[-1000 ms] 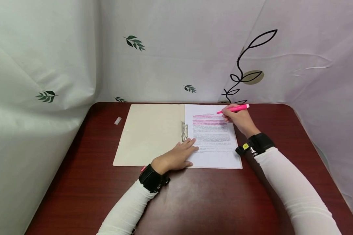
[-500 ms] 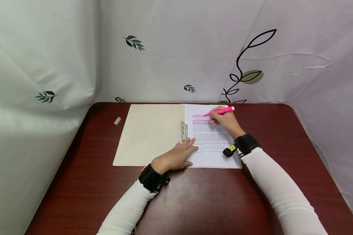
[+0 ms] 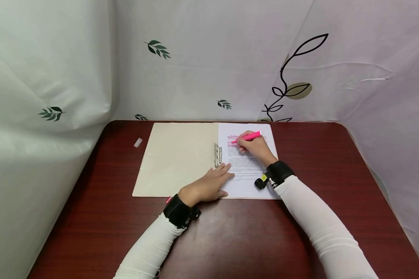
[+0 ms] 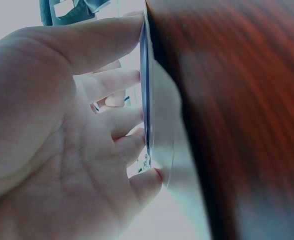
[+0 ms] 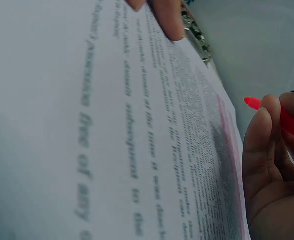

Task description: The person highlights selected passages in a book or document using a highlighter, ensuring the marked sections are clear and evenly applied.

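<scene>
My right hand (image 3: 254,145) grips a pink highlighter (image 3: 250,136), its tip over the left side of the pink-marked lines near the top of the printed page (image 3: 248,186). In the right wrist view the highlighter (image 5: 293,124) lies between the thumb and fingers, tip pointing left; whether it touches the paper I cannot tell. The page lies in the right half of an opened cream folder (image 3: 178,159) with a metal clip (image 3: 216,155) at its fold. With fingers spread, my left hand (image 3: 209,186) rests on the page's lower left and the folder; its fingertips (image 4: 134,75) touch the paper.
A small whitish rectangular piece (image 3: 137,142) lies left of the folder on the dark red-brown wooden table (image 3: 90,217). A pale curtain (image 3: 195,58) with leaf prints rises behind the table and along both sides.
The right hand has carried the highlighter leftward and slightly down across the page, from the right side of the text to its left side. My left hand has stayed in place.
</scene>
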Available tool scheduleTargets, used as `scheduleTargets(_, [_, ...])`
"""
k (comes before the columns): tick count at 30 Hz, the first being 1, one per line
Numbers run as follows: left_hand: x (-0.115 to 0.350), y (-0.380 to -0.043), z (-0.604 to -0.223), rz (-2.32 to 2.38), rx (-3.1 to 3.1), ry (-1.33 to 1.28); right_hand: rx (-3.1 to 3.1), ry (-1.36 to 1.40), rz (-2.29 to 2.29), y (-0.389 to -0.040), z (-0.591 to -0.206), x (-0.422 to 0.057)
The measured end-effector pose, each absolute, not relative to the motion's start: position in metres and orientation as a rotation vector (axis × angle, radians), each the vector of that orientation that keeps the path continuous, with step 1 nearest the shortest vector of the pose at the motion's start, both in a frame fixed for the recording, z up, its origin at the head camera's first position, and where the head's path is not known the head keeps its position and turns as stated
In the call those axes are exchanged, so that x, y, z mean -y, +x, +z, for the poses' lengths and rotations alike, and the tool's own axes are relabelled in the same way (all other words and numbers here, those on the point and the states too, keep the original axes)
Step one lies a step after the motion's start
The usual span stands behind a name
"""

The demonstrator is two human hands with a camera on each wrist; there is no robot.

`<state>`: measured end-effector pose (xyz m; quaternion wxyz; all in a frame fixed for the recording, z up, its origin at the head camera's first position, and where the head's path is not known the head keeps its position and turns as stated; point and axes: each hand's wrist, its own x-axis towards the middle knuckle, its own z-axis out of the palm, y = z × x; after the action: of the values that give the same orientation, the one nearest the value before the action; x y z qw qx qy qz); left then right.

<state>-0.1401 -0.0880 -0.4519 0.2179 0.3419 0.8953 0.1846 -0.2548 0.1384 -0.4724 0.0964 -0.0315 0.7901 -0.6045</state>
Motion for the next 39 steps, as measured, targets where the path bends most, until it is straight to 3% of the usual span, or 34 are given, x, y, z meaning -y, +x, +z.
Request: scheduleTargets(39, [0.088, -0.139, -0.45, 0.5, -2.481, 0.956, -2.515, -0.184, -1.545, -0.251, -0.476, -0.122])
